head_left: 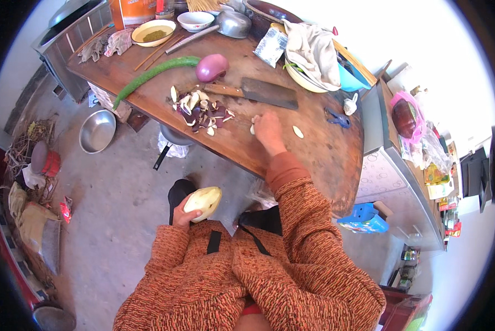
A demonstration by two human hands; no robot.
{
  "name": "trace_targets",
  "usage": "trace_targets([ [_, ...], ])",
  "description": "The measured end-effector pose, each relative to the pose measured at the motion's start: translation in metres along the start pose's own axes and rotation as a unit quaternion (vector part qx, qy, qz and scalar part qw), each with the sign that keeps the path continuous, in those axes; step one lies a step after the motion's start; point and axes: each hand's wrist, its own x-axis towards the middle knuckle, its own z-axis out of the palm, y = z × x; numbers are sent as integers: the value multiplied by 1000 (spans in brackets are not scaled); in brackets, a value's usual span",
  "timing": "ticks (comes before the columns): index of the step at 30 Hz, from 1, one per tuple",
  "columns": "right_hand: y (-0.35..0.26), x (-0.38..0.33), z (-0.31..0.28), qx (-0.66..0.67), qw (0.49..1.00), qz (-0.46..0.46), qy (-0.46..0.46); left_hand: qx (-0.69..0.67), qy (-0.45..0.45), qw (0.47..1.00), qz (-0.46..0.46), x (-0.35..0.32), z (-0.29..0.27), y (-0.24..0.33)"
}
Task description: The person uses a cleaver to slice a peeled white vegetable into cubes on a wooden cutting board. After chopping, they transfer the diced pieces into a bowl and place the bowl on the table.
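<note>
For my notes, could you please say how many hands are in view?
2: the left hand, holding a pale vegetable; the right hand, at the table near the cleaver.

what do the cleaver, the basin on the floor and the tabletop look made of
Cleaver blade: dark, dull metal, probably steel; its brown handle looks wooden.
Basin: bare metal, perhaps stainless steel, judging by its silvery sheen.
Tabletop: likely wood, worn finish, with patchy brown staining.
</note>
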Motion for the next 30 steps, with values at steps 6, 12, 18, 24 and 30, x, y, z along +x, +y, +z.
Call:
trace_targets([
  [6, -26, 2, 32, 233, 969, -82, 25, -21, -3, 1000, -16, 3, 8, 7],
  [12, 29, 5, -60, -92, 980, -169, 55, -20, 3, 1000, -12, -2, 4, 7],
  [18, 116, 3, -82, -106, 989, -34, -95, -52, -9, 999, -10, 4, 1, 1],
  [24, 89, -4, -53, -93, 991, -66, -72, -41, -3, 999, -13, 0, 4, 5],
  [30, 23, -1, -13, -3, 995, -49, -92, -42, -4, 999, -20, 3, 2, 3],
])
